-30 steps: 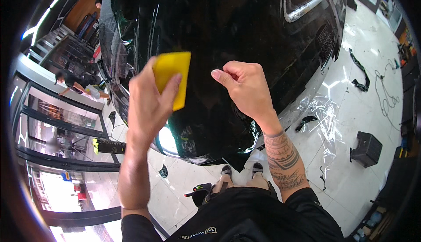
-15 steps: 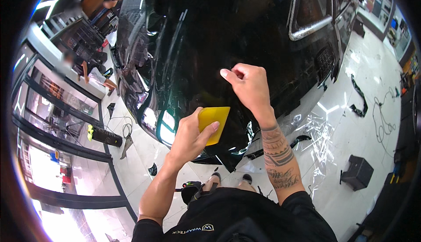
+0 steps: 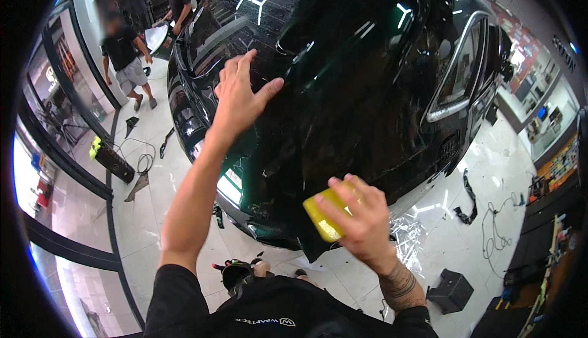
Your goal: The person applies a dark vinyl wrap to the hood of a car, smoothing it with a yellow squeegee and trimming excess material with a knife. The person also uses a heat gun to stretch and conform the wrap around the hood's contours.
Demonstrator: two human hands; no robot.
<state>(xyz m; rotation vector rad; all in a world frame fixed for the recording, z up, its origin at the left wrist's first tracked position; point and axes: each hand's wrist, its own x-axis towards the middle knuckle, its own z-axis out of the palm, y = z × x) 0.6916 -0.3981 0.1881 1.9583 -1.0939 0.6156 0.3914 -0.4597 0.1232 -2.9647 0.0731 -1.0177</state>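
A yellow squeegee card (image 3: 329,221) is in my right hand (image 3: 361,221), fingers on its top face and slightly blurred, over the near edge of a glossy dark car (image 3: 361,136). My left hand (image 3: 240,96) is empty with fingers spread, reaching forward above the car's left part; whether it touches the surface I cannot tell. Dark film (image 3: 318,243) covers the panel and hangs in a pointed flap at the near edge. Farther up, the film lies in folds (image 3: 367,25).
Two people stand at the far left, one (image 3: 124,53) in grey shorts. A black cylinder (image 3: 113,160) and cable lie on the tiled floor at left. At right are clear film scraps (image 3: 409,240), a black box stool (image 3: 450,290), a dark strip (image 3: 468,200) and a loose cord (image 3: 497,234).
The yellow squeegee card has passed from my left hand to my right. My left hand has moved forward and opened; my right has come back toward me. The view has shifted.
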